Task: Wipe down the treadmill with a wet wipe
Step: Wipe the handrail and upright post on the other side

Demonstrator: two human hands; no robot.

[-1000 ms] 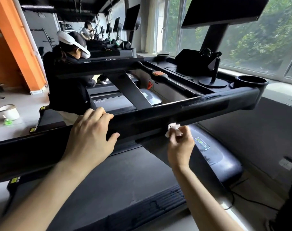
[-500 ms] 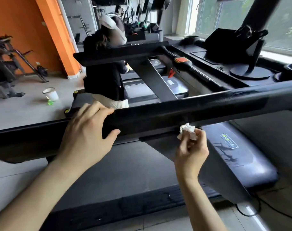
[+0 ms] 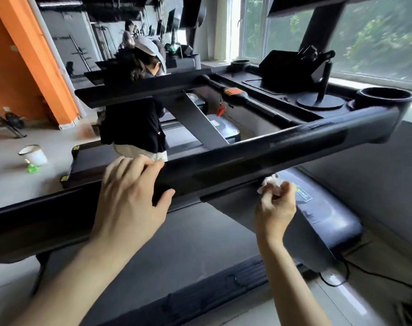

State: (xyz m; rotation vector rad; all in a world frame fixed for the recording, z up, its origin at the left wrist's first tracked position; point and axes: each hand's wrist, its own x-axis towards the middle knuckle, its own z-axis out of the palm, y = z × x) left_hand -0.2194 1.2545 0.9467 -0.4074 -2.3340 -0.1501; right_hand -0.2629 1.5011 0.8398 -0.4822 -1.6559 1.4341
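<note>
- left hand [image 3: 129,198] is gripping the treadmill handrail [image 3: 247,158], fingers curled over the top
- right hand [image 3: 276,204] is pinching a crumpled wet wipe [image 3: 271,183] against the rail's underside

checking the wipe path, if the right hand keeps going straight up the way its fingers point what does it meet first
Most likely the underside of the black handrail: the right hand pinches the wet wipe just below it, seemingly already touching, though depth is unclear.
</note>
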